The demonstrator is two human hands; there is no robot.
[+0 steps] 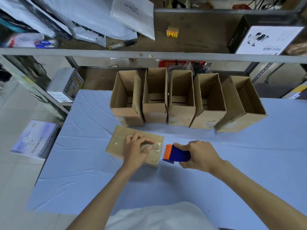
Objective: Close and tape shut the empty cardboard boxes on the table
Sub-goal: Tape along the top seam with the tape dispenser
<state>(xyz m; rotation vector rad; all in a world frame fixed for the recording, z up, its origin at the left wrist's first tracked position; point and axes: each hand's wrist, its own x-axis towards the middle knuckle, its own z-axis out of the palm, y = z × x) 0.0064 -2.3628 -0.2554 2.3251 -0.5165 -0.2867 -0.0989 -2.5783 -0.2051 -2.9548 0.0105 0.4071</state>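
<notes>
A closed cardboard box point(117, 143) lies flat on the blue table cover, with clear tape running along its top seam. My left hand point(137, 149) rests on top of it, fingers pressing the tape down near the box's right end. Just to the right of that end, my right hand point(200, 155) grips a blue and orange tape dispenser point(175, 153), its orange edge close to the box. Behind stand several open, empty cardboard boxes point(181, 100) in a row, flaps up.
A metal shelf point(149, 54) spans the back above the boxes, loaded with white mailer bags and a black carton. A red basket sits behind the row. The blue table cover point(249, 155) stretches right of my hands. A white box lies on the floor at the left.
</notes>
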